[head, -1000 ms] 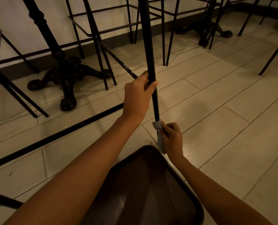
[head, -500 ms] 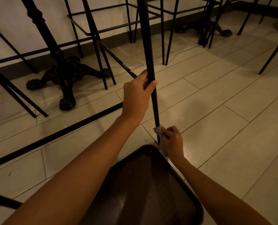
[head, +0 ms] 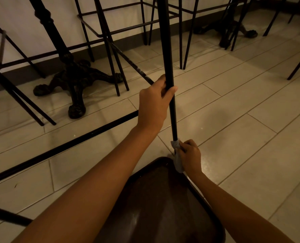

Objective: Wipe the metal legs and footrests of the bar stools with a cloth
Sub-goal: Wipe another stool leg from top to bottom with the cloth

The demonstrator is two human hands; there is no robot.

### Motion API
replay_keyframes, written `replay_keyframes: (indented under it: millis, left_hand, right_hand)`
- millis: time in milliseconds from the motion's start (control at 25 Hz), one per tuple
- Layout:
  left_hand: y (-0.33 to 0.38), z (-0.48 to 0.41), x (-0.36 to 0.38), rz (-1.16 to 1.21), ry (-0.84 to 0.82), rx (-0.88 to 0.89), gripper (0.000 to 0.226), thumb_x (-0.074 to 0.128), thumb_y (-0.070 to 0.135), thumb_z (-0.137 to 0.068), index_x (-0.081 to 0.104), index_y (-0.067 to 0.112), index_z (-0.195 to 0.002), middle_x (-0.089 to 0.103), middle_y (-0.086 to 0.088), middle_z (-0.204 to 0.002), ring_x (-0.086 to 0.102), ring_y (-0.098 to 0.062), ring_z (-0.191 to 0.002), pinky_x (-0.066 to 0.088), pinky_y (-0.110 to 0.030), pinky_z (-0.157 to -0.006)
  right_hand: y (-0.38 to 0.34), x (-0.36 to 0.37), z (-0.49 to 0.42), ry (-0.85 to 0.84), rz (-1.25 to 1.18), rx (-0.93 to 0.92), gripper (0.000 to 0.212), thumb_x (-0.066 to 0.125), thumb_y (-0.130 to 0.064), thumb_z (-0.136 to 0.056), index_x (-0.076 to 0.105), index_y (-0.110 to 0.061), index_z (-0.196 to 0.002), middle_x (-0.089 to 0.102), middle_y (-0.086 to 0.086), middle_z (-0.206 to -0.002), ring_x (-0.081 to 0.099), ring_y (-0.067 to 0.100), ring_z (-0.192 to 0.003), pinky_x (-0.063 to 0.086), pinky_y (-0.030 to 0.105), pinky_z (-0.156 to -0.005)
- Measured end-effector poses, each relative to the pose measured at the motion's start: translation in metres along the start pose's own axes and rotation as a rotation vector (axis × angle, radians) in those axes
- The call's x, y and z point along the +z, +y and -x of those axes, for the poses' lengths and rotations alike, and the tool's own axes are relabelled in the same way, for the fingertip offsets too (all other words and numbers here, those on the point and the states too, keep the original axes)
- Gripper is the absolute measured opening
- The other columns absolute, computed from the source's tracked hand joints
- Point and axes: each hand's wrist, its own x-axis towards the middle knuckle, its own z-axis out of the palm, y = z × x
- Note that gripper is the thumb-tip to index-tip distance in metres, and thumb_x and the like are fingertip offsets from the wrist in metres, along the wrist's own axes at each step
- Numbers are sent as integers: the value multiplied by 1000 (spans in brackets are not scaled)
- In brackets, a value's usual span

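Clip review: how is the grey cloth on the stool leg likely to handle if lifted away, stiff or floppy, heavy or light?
Probably floppy: the cloth bunches round the stool leg and its loose end hangs limp beside the right hand. Likely light too, since it is small and that hand alone holds it.

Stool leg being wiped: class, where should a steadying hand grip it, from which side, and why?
Grip the stool leg mid-shaft from the left, as the left hand does: it is a thin, near-upright rod, and the right hand holds the cloth at its lower end.
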Motion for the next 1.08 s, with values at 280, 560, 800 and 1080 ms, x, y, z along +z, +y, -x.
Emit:
replay_keyframes:
  millis: [280,560,800,1080]
  left_hand:
    - [-2,-1,-1,19,-13,11,29,60,15,-87,60,2,-113,71,-11,-99,67,-13,-93,54,-17,-79]
    - [-2,0,0,26,-8,9,31,61,15,-87,59,2,-115,70,-12,-101,67,-15,-95,54,-20,-81]
    - [-3,-1,0,17,-7,23,31,60,15,-87,59,2,-114,71,-11,-98,67,-14,-93,55,-19,-80]
    - [-3,-2,-2,17,-11,24,30,60,14,-87,59,3,-115,71,-10,-100,66,-11,-94,51,-12,-79]
  right_hand:
    - [5,-8,-2,-53,0,30,16,64,-1,-81,72,-6,-94,50,1,-82,49,12,-71,29,5,-63]
    - [6,-2,1,-83,21,39,17,63,-4,-82,71,-6,-97,48,-1,-81,46,11,-68,28,4,-57]
    - [15,4,2,-147,74,59,9,63,-4,-82,71,-3,-86,48,0,-80,47,8,-63,36,3,-55]
    - [4,-5,9,-41,-21,26,19,64,1,-81,70,-3,-98,49,-5,-81,46,1,-65,34,4,-60]
